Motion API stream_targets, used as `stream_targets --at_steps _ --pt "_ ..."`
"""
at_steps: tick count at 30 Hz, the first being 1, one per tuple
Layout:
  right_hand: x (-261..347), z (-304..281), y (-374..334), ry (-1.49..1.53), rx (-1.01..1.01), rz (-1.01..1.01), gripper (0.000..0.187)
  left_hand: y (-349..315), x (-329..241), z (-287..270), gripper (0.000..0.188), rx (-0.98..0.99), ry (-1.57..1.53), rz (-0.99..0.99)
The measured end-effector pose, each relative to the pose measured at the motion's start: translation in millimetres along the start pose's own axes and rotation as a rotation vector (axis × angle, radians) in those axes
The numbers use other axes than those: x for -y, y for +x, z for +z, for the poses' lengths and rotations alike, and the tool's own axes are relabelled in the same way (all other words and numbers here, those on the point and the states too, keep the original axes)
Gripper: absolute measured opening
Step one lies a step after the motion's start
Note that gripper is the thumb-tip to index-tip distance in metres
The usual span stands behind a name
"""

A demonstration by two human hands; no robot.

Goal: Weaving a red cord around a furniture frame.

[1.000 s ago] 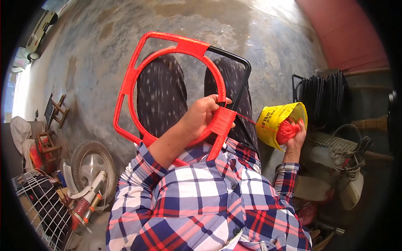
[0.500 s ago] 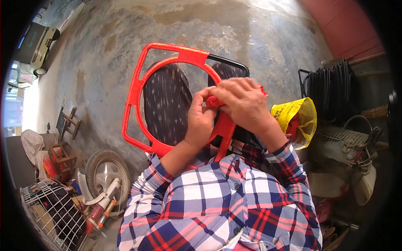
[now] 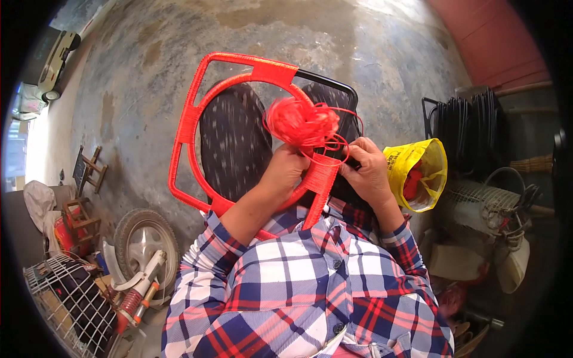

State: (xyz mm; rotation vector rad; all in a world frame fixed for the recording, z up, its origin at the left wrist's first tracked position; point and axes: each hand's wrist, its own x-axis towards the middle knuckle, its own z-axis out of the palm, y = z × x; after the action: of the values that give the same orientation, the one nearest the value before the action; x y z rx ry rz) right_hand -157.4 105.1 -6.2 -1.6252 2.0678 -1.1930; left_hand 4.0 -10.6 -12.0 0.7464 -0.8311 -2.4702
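Note:
Across my lap lies a metal frame (image 3: 190, 123), a rounded square with a ring inside. Red cord is wound tightly round most of it; a bare black stretch (image 3: 327, 82) shows at the upper right. A loose, tangled bundle of red cord (image 3: 303, 122) stands over the ring's right part. Just below it, my left hand (image 3: 287, 170) is closed on the bundle's base, its fingertips partly hidden. My right hand (image 3: 366, 167) pinches a strand of the cord at the right of the wound crosspiece (image 3: 323, 173). Loops of cord hang between both hands.
A yellow bag (image 3: 416, 173) with red material inside stands close to my right. Black folded frames (image 3: 468, 119) and a wire basket (image 3: 477, 200) are farther right. At lower left are a wheel (image 3: 147, 246), a white wire crate (image 3: 71, 304) and small wooden stools (image 3: 83, 218).
My hands have moved apart, the right one down and to the right. The red cord, mostly covered by my fingers before, now shows as a loose bundle above my left hand.

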Motion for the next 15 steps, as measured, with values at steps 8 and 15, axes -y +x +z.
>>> stream_targets --at_steps 8,15 --pt "8 -7 11 -0.068 0.123 -0.091 0.040 -8 -10 7 0.042 0.059 -0.022 -0.093" --pt "-2 5 -1 0.144 -0.099 0.072 0.025 -6 -8 6 0.035 0.022 -0.062 -0.122"
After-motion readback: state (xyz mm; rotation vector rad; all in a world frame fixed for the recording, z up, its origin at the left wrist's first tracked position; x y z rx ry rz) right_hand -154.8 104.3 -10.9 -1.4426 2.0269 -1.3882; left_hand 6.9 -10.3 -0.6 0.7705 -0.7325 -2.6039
